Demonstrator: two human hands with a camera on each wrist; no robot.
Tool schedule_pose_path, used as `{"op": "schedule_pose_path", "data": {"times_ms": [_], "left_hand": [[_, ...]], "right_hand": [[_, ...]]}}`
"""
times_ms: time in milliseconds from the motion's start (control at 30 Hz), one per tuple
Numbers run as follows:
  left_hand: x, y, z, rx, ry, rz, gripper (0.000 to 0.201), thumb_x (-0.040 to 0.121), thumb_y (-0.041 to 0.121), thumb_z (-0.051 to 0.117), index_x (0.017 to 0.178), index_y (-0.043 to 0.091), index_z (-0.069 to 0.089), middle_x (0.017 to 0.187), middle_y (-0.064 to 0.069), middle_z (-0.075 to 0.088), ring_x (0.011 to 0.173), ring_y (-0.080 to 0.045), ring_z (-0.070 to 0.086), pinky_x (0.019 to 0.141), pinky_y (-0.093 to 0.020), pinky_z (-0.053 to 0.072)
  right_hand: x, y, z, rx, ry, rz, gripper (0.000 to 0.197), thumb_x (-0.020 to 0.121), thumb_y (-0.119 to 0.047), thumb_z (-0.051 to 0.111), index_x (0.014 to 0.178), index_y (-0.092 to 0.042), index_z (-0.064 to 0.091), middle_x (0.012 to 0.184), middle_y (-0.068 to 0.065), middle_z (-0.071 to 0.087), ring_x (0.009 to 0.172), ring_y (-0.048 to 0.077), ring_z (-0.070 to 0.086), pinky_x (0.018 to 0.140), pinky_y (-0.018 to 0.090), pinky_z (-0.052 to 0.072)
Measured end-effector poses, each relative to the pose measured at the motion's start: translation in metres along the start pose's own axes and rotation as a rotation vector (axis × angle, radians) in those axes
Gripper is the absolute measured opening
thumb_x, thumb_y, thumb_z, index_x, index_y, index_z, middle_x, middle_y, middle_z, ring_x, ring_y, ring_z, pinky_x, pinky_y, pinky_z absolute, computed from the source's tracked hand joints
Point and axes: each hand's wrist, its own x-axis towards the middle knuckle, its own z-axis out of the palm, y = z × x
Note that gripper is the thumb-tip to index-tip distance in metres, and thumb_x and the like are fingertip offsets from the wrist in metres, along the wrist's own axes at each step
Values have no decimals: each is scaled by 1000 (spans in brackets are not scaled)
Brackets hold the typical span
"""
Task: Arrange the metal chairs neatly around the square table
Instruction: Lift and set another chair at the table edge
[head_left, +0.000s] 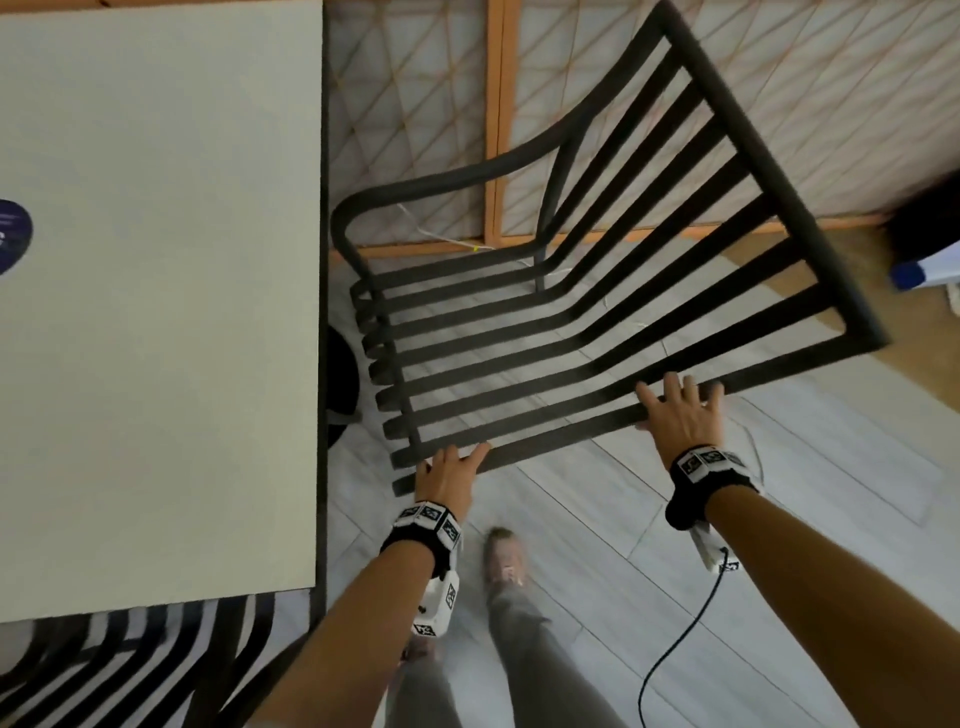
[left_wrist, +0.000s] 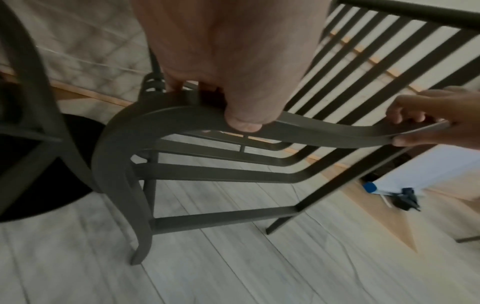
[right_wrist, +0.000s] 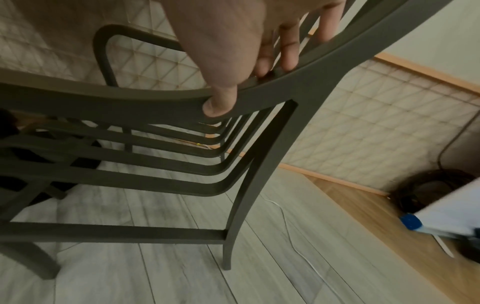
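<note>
A dark metal slatted chair stands right of the square white-topped table, its seat front toward the table edge and its backrest far right. My left hand grips the near armrest close to its front curve, thumb under the bar. Farther back on the same armrest, my right hand holds on with its fingers over the top and thumb beneath. The left wrist view also catches that right hand. A second slatted chair sits at the table's near edge, partly under it.
The table's black round base lies by the chair's front. A lattice screen with a wooden frame runs behind. A black cable trails on the grey plank floor; a white object with a blue cap sits far right. My shoe stands between my arms.
</note>
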Motion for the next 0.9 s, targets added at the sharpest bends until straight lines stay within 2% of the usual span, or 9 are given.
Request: {"op": "schedule_pose_path", "data": {"times_ms": [133,200,300,400,500,600,667,767,900], "left_hand": [[5,-34,-15,41,32,-73,64,94,1,38,144,39,27,133,-13,50,125,-33,45,107,-56,34],[6,-45,-21,65,36,-130,64,94,0,37,144,39,28,140,-13,45,131,-35,40,113,-62,23],[5,-53,-27,94,37,-232,67,92,-2,43,144,39,29,147,-11,40,138,-38,31,113,-71,4],[5,-51,-31,108,1,-315,65,92,3,46,145,37,28,151,-11,35,141,-41,24,111,-73,-4],[5,-41,-35,146,36,-329,61,91,8,50,144,31,29,147,-11,40,140,-38,28,113,-70,-6],[7,-36,-37,123,23,-177,55,96,13,46,146,27,27,150,-8,40,142,-34,29,118,-63,4],[8,-38,-40,90,-28,-119,50,99,18,43,145,28,28,148,-8,42,141,-35,31,118,-61,11],[6,-41,-43,42,-55,-122,49,98,12,43,142,30,33,141,-8,49,134,-36,40,116,-64,14],[3,-46,-41,35,-52,-162,58,93,0,43,139,35,35,141,-8,47,135,-39,37,115,-68,7]], "right_hand": [[13,-30,-10,-8,-10,-128,61,84,-45,62,134,-26,33,139,10,44,128,33,36,108,58,27],[15,-46,-12,18,-15,-163,61,85,-44,61,135,-25,33,136,9,47,128,33,37,108,57,26],[16,-64,-9,77,-14,-194,56,88,-42,56,134,-22,31,128,6,56,126,30,42,109,55,27],[12,-79,-8,126,-15,-213,53,88,-45,55,130,-21,32,120,4,63,120,29,49,106,53,30],[11,-84,-8,159,12,-217,61,83,-55,57,131,-23,34,118,5,64,116,30,52,106,54,29],[13,-81,-9,126,32,-205,68,79,-65,55,133,-29,36,120,5,62,117,31,51,109,57,23],[12,-78,-7,113,17,-191,61,81,-65,51,131,-32,40,120,4,62,117,30,52,110,57,21],[7,-77,-4,110,-3,-190,48,87,-60,45,128,-34,42,123,4,60,117,29,49,105,55,29],[-2,-87,0,111,-17,-190,45,89,-55,46,129,-35,41,125,5,58,119,29,46,103,55,28]]}}
